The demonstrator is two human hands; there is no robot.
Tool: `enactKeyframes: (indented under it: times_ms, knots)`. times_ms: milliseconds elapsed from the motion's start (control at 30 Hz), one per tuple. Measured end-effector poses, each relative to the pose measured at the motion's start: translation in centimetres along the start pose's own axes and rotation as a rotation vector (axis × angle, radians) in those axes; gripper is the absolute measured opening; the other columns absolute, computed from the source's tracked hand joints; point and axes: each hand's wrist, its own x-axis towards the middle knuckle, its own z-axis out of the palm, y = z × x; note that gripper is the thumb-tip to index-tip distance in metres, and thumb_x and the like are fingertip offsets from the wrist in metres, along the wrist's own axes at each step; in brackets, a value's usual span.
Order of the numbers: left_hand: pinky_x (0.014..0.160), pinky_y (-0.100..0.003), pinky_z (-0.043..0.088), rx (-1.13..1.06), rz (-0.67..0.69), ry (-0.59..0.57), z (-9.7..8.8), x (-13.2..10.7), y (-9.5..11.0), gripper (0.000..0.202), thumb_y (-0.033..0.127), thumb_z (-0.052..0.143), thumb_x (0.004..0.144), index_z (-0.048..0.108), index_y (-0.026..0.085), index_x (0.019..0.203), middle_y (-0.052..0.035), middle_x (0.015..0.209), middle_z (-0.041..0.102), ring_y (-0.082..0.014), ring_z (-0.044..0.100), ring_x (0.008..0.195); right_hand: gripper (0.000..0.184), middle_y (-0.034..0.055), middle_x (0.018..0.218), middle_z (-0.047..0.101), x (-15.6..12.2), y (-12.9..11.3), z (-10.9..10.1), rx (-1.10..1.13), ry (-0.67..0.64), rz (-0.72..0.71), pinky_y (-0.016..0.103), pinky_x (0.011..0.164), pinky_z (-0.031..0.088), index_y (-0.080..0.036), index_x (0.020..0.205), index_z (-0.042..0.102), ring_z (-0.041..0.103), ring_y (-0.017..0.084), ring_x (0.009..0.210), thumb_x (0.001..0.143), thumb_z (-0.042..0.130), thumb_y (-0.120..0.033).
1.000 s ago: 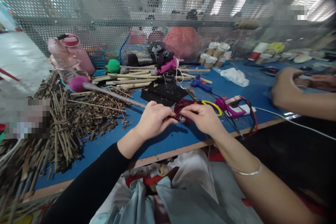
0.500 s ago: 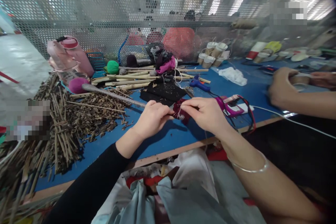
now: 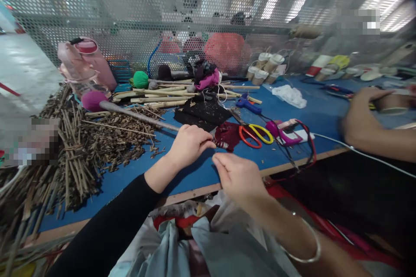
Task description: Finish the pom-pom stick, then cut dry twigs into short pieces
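Observation:
My left hand [image 3: 188, 143] pinches the near edge of a dark red piece of fabric [image 3: 229, 135] lying on the blue table [image 3: 130, 177]. Just below and to the right of it, my right hand [image 3: 238, 177] hovers over the table's front edge with its fingertips pinched together, likely on a thread or needle too thin to see. Red and yellow handled scissors [image 3: 255, 134] lie right behind the fabric. A black fabric piece [image 3: 201, 114] sits beyond my left hand.
A heap of dry twigs and bark [image 3: 81, 147] fills the left side. Sticks [image 3: 156, 95], yarn balls [image 3: 141, 80], a pink bottle [image 3: 87, 65], a blue glue gun [image 3: 247, 104] and cups [image 3: 264, 71] stand farther back. Another person's hand [image 3: 360, 119] works at the right.
My right hand has pulled back from the dark red fabric toward me and downward, uncovering the scissors. My left hand stays pinched on the fabric.

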Motion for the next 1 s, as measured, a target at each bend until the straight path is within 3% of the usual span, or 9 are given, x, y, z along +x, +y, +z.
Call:
enactKeyframes:
  times_ms: [100, 167, 267, 367, 467, 567, 733, 867, 1000]
  knots:
    - [0.074, -0.032, 0.034, -0.05, -0.006, 0.016, -0.2, -0.3, 0.1, 0.023, 0.041, 0.056, 0.084, 0.067, 0.021, 0.087, -0.0012, 0.08, 0.069, -0.0167, 0.058, 0.08, 0.027, 0.0047, 0.069, 0.068, 2.4, 0.9, -2.8, -0.14, -0.034, -0.132, 0.025, 0.057, 0.035, -0.019, 0.076, 0.068, 0.06, 0.016, 0.066, 0.087, 0.044, -0.022]
    - [0.074, -0.033, 0.034, -0.058, -0.003, 0.026, -0.4, -0.4, 0.3, 0.024, 0.042, 0.057, 0.083, 0.066, 0.021, 0.087, -0.0011, 0.08, 0.069, -0.0165, 0.058, 0.08, 0.024, 0.0041, 0.071, 0.068, 4.3, 2.4, -4.0, -0.103, -0.034, -0.181, 0.026, 0.059, 0.036, -0.02, 0.076, 0.07, 0.06, 0.016, 0.069, 0.086, 0.048, -0.023]
    - [0.076, -0.034, 0.033, -0.032, 0.01, 0.058, -0.7, -0.5, 0.4, 0.026, 0.044, 0.055, 0.084, 0.065, 0.02, 0.088, -0.002, 0.082, 0.068, -0.017, 0.058, 0.081, 0.018, 0.0014, 0.072, 0.07, 6.1, 5.2, -3.8, 0.153, -0.028, -0.047, 0.024, 0.061, 0.04, -0.021, 0.075, 0.072, 0.061, 0.015, 0.066, 0.081, 0.057, -0.028]
    - [0.076, -0.035, 0.032, -0.007, 0.032, 0.08, -0.7, -0.4, 0.4, 0.029, 0.045, 0.052, 0.085, 0.064, 0.02, 0.089, -0.0026, 0.082, 0.068, -0.0171, 0.057, 0.08, 0.018, 0.0006, 0.067, 0.07, 6.1, 6.9, -1.9, 0.357, -0.04, 0.166, 0.025, 0.058, 0.043, -0.019, 0.072, 0.071, 0.06, 0.015, 0.059, 0.076, 0.06, -0.033]
    - [0.077, -0.034, 0.032, 0.003, 0.045, 0.104, -0.6, -0.4, 0.3, 0.029, 0.045, 0.049, 0.087, 0.063, 0.019, 0.088, -0.0024, 0.082, 0.068, -0.017, 0.057, 0.079, 0.021, 0.0008, 0.068, 0.071, 4.3, 6.4, 0.6, 0.493, -0.102, 0.226, 0.026, 0.06, 0.045, -0.017, 0.074, 0.071, 0.062, 0.018, 0.063, 0.077, 0.057, -0.032]
    - [0.077, -0.034, 0.031, 0.018, 0.023, 0.136, -0.6, -0.3, 0.3, 0.028, 0.043, 0.047, 0.088, 0.063, 0.02, 0.088, -0.0025, 0.083, 0.068, -0.0173, 0.057, 0.08, 0.023, 0.0021, 0.076, 0.072, 1.8, 3.9, 1.7, 0.492, -0.097, 0.205, 0.027, 0.063, 0.047, -0.017, 0.081, 0.071, 0.064, 0.019, 0.069, 0.083, 0.051, -0.03]
    - [0.072, -0.034, 0.028, 0.046, 0.049, 0.067, -0.7, -0.4, 0.6, 0.026, 0.039, 0.045, 0.09, 0.065, 0.026, 0.101, -0.0013, 0.082, 0.067, -0.0163, 0.056, 0.079, 0.025, 0.0053, 0.078, 0.07, 0.3, 1.3, -1.2, 0.167, 0.092, -0.052, 0.025, 0.066, 0.043, -0.018, 0.086, 0.07, 0.063, 0.016, 0.071, 0.088, 0.045, -0.021]
    - [0.073, -0.034, 0.028, 0.022, 0.042, 0.043, -0.6, -0.5, 0.6, 0.028, 0.041, 0.044, 0.09, 0.066, 0.026, 0.1, -0.0015, 0.084, 0.067, -0.0159, 0.056, 0.079, 0.024, 0.004, 0.073, 0.069, 2.2, 2.6, -3.5, 0.046, 0.096, -0.158, 0.025, 0.063, 0.041, -0.018, 0.081, 0.07, 0.061, 0.016, 0.068, 0.088, 0.046, -0.021]
    - [0.072, -0.034, 0.027, 0.022, 0.056, 0.028, -0.5, -0.4, 0.5, 0.03, 0.043, 0.043, 0.09, 0.065, 0.026, 0.102, -0.0007, 0.081, 0.066, -0.0156, 0.055, 0.078, 0.022, 0.0026, 0.076, 0.07, 3.8, 4.1, -3.4, 0.041, 0.102, -0.179, 0.025, 0.066, 0.042, -0.019, 0.082, 0.07, 0.061, 0.015, 0.07, 0.087, 0.049, -0.02]
